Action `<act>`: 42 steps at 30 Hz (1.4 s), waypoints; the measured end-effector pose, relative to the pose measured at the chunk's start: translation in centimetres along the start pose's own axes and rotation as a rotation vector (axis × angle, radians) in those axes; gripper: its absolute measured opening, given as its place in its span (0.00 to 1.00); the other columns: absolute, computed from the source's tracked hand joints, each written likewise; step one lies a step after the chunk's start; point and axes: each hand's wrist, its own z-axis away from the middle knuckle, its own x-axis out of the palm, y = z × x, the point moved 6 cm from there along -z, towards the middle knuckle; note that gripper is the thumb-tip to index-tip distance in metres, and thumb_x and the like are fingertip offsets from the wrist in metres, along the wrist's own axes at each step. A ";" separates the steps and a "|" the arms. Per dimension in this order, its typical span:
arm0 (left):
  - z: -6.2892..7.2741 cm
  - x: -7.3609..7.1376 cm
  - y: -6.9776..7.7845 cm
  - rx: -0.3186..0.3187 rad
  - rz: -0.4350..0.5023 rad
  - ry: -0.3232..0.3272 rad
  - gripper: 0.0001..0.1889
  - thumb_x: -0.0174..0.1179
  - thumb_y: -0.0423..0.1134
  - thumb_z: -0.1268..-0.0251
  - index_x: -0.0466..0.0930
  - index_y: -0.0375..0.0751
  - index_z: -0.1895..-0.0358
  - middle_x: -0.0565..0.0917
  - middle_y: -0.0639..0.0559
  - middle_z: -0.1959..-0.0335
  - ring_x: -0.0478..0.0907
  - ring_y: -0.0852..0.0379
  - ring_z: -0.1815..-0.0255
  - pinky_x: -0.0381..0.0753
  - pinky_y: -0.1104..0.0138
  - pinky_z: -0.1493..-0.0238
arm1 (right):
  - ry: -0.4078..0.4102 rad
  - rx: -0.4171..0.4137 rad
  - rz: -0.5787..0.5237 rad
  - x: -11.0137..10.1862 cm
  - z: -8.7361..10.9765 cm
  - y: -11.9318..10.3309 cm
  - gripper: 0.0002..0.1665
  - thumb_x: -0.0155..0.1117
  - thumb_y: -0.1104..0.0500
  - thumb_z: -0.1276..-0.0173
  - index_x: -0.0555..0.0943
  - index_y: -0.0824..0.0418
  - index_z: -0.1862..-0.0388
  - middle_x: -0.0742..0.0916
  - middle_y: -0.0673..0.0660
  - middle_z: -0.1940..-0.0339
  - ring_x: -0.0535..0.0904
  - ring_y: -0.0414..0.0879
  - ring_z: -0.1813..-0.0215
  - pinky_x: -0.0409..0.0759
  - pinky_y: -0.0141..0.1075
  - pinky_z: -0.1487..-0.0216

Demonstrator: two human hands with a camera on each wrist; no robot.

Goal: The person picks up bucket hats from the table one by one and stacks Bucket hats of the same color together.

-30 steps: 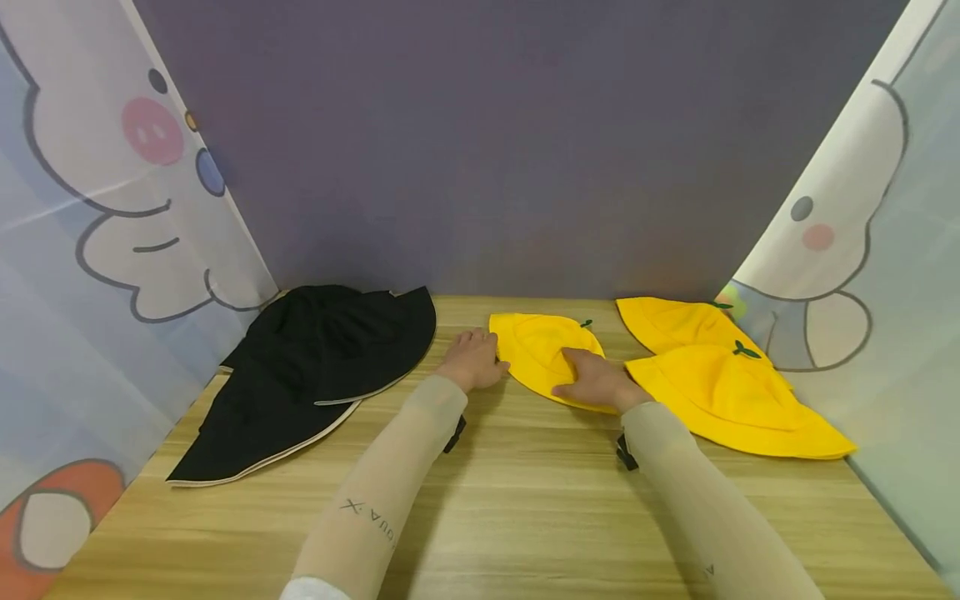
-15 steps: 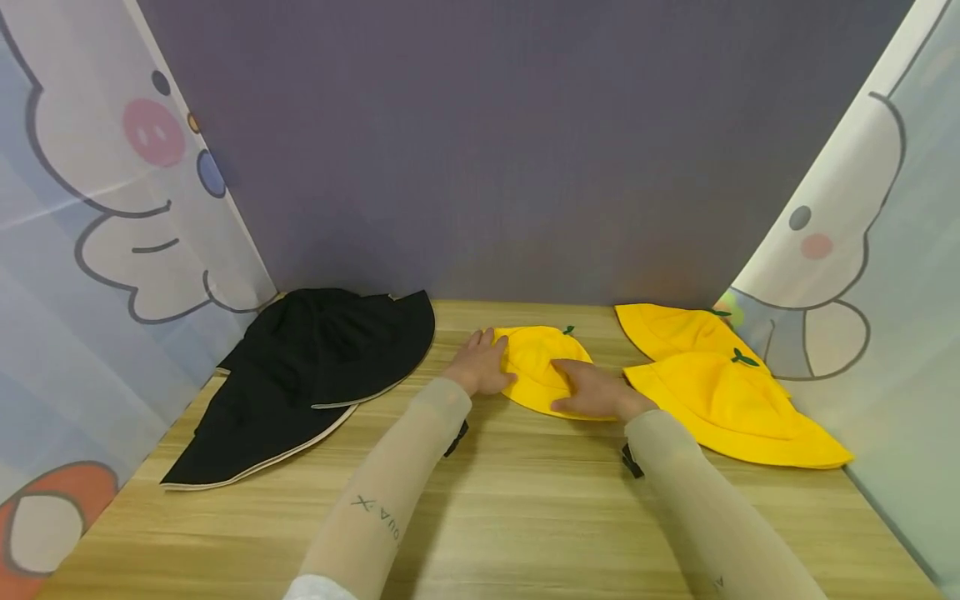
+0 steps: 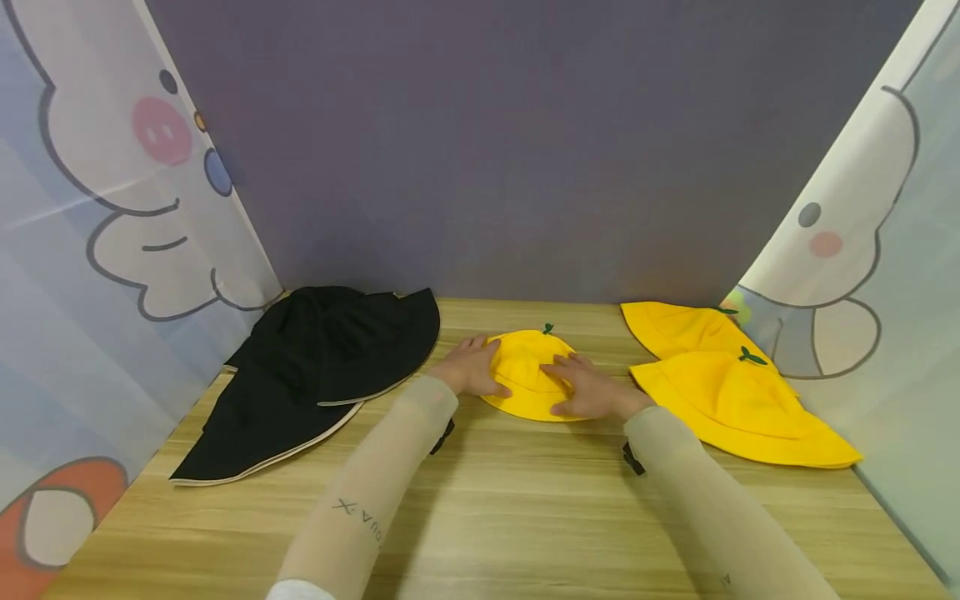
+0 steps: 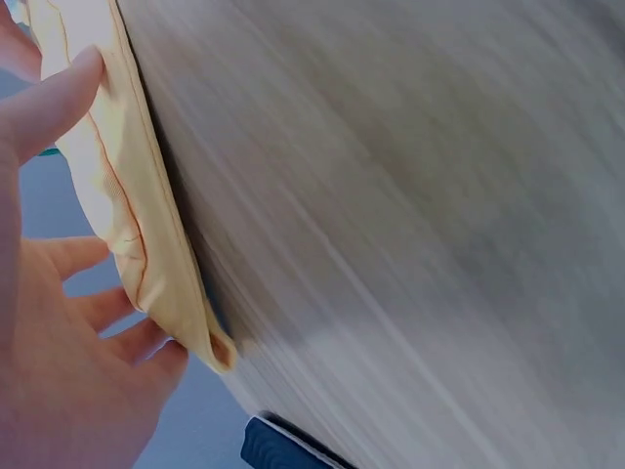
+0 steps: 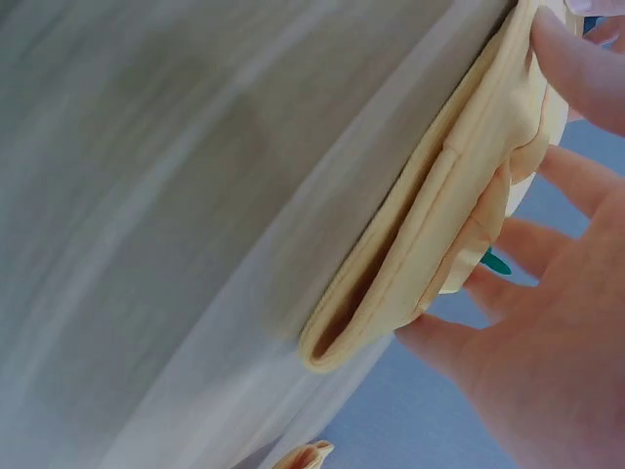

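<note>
A small yellow bucket hat (image 3: 525, 375) with a green sprout on top lies flattened in the middle of the table, its brim toward me. My left hand (image 3: 474, 367) rests on its left side with the fingers spread. In the left wrist view, the thumb (image 4: 59, 98) touches the brim and the other fingers lie along the hat's edge. On the right side my right hand (image 3: 592, 387) touches the hat, fingers apart. The right wrist view shows that hand's thumb (image 5: 576, 68) on the brim and its fingers along the crown.
Two black hats (image 3: 322, 367) overlap at the left of the wooden table (image 3: 510, 517). Two more yellow hats (image 3: 742, 404) overlap at the right, close to my right wrist. A grey panel (image 3: 525, 150) stands behind, with printed cloth walls on both sides.
The middle yellow hat has shifted left and toward me and sits straighter. Both hands have come closer together over it. The other hats stay in place.
</note>
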 end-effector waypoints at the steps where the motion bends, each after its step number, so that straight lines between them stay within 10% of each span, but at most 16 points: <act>1: 0.1 0.0 -0.1 -0.001 0.002 0.003 0.53 0.64 0.67 0.38 0.48 0.50 0.17 0.49 0.45 0.17 0.47 0.43 0.18 0.53 0.48 0.23 | -0.001 0.019 -0.006 0.0 0.0 0.0 0.44 0.70 0.51 0.30 0.64 0.63 0.21 0.57 0.73 0.20 0.42 0.74 0.20 0.46 0.69 0.26; 13: 1.5 -0.4 -0.7 -0.008 -0.068 0.028 0.53 0.64 0.70 0.39 0.54 0.44 0.19 0.58 0.41 0.22 0.54 0.42 0.22 0.57 0.48 0.25 | 0.032 0.159 -0.036 -0.3 0.0 0.5 0.49 0.70 0.46 0.31 0.61 0.66 0.20 0.54 0.68 0.17 0.46 0.67 0.18 0.54 0.62 0.25; 42: 4.6 0.7 -0.8 -0.046 -0.118 0.009 0.47 0.66 0.70 0.42 0.66 0.48 0.23 0.65 0.43 0.32 0.61 0.42 0.34 0.63 0.50 0.31 | -0.058 0.154 0.063 0.9 0.7 -1.1 0.46 0.67 0.46 0.28 0.62 0.70 0.22 0.62 0.73 0.22 0.55 0.69 0.21 0.57 0.61 0.26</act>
